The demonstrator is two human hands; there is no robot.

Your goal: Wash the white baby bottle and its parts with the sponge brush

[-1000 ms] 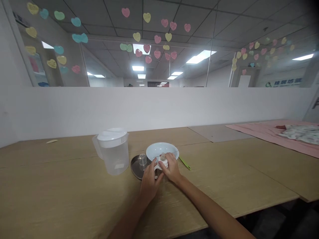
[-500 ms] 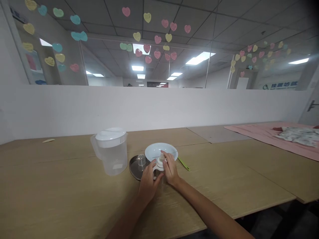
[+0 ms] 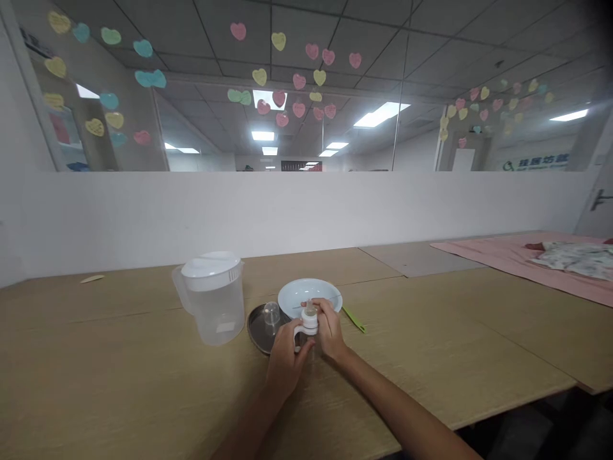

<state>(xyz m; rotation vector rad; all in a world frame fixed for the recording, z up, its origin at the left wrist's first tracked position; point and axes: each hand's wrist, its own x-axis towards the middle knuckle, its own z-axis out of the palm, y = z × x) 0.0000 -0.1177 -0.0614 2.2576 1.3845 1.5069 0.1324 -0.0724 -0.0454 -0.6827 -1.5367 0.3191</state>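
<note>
A baby bottle (image 3: 310,324) with a white collar, a white handle and a clear teat stands upright between my hands. My left hand (image 3: 286,358) is closed around the handle on its left side. At the collar and teat, my right hand (image 3: 329,329) curls its fingers round the far and right side. Part of the clear bottle body is hidden by the fingers. Just behind is a white bowl (image 3: 290,295). A round dark metal tray (image 3: 256,332) lies to the left, with a clear dome-shaped cap (image 3: 272,313) standing on it.
A lidded translucent pitcher (image 3: 215,303) stands left of the tray. Right of the bowl lies a green long-handled tool (image 3: 353,319). A pink cloth (image 3: 472,252) with a patterned fabric item (image 3: 577,260) covers the far right. The table (image 3: 143,383) meets a white wall behind.
The fingers of my right hand have shifted slightly around the teat and collar. My left hand keeps its hold on the handle. The view has tilted a little.
</note>
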